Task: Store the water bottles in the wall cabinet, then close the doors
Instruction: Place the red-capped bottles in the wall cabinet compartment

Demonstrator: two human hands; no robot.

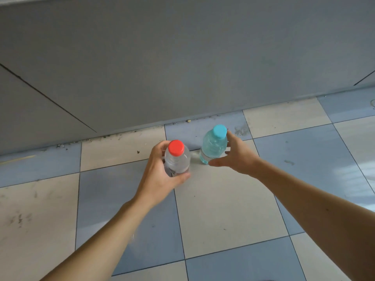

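A: Start big. What fills the view?

B: A grey wall panel (182, 57) across the top, with thin seams in it. Whether those seams mark cabinet doors, I cannot tell. Below it lies a checkered tile floor (223, 209) in blue and cream, with grime along the foot of the wall.

A: And the bottles?

B: 2 of them, upright on the floor near the wall, just beside each other. The red-capped bottle (177, 159) is clear; the blue-capped bottle (214, 145) is tinted blue-green.

A: The hands?

B: The left hand (160, 173) is wrapped round the red-capped bottle, thumb in front and fingers behind. The right hand (233, 157) is spread beside the blue-capped bottle, thumb low in front and fingers reaching behind the neck; it cups the bottle but has not closed, and I cannot tell whether it touches.

A: So which step?

B: I judge it the pick-up, the very first one. Nothing is stored yet.

A: Next move?

B: Probably closing the right hand on the blue-capped bottle, then lifting both straight up to carry them to the cabinet, which may need opening first.
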